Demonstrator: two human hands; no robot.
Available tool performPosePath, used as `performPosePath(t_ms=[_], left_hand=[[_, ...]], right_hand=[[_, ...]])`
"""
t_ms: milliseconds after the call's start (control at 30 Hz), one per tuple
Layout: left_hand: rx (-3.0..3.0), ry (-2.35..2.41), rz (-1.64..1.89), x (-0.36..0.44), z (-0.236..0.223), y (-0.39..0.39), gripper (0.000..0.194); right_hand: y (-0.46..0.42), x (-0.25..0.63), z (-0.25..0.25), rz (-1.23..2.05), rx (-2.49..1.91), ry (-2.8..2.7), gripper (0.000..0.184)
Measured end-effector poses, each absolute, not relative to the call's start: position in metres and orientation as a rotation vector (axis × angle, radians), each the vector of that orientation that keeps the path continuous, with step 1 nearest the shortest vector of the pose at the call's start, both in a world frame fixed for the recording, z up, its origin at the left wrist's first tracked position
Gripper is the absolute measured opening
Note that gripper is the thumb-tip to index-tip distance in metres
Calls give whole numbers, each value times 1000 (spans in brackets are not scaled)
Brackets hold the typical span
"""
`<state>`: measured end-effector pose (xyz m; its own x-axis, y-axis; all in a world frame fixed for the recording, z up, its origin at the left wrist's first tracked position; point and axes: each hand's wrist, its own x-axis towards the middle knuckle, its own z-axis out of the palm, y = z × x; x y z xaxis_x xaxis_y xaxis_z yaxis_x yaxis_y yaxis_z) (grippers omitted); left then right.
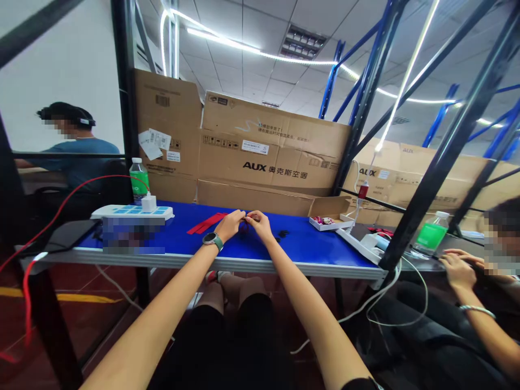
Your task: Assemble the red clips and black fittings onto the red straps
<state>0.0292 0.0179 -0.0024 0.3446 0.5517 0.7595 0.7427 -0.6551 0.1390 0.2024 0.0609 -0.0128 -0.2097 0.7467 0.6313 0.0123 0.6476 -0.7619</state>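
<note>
My left hand (230, 226) and my right hand (259, 225) meet above the middle of the blue table top (309, 245), their fingertips pinching a small red piece (244, 227) that is mostly hidden by my fingers. Left of my left hand lie flat red strips (207, 222). Several small black pieces (281, 234) sit to the right of my right hand. A dark-faced watch (212, 240) circles my left wrist.
A white power strip (132, 212) with blue switches and a green-labelled bottle (139, 180) stand at the table's left end. An open cardboard box (325, 221) holds small parts at right. Co-workers sit at both sides, one with a hand (459, 269) at right. Black rack posts frame the table.
</note>
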Motion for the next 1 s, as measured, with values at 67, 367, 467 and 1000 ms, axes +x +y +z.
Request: performPosePath(t_ms=[67,367,467,1000], left_hand=[[-2386,-1158,-1188,29,-1,17,21],[-2401,-1135,-1215,29,1,13,20],[-2438,-1091,-1248,29,-2,15,17],[-2492,-1161,-1458,32,-6,16,12]], right_hand=[[64,204,-15,846,-604,-1625,32],[66,206,-15,1057,-658,-1461,40],[62,204,-16,1122,-644,-1448,49],[62,202,-16,936,-719,-1392,47]])
